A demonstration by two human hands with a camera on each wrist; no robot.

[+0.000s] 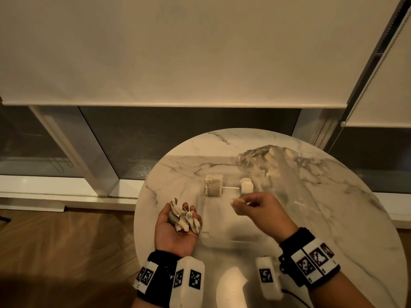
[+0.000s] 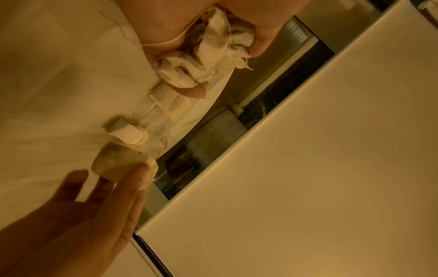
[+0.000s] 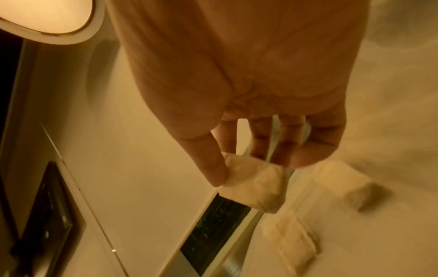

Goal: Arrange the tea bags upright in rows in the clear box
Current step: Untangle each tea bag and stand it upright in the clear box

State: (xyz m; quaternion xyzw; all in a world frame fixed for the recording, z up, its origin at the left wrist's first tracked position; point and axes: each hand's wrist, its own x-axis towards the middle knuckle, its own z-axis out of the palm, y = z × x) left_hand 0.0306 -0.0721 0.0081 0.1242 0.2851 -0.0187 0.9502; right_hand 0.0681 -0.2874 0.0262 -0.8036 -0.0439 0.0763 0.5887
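Single tea bag [image 3: 253, 187] is being pinched between thumb and fingertips of right hand [image 1: 260, 211], hanging over the clear box [image 1: 222, 238] on the marble table [image 1: 322, 196]. Box walls are barely showing; hard to trace. Inside, far end: stack of upright bags [image 1: 214, 185] at left, one upright bag [image 1: 246, 185] at right, gap btwn them. Left hand [image 1: 175, 227] is lying palm up beside box, fingers loosely cupping a tangled bunch of bags [image 1: 184, 218] w/ strings trailing.

Judgement: placing step is underway. Recommend lowering bag vertical, bottom edge first, flush against the lone bag, releasing only once it is leaning on its neighbour. Keep string clear of the row.
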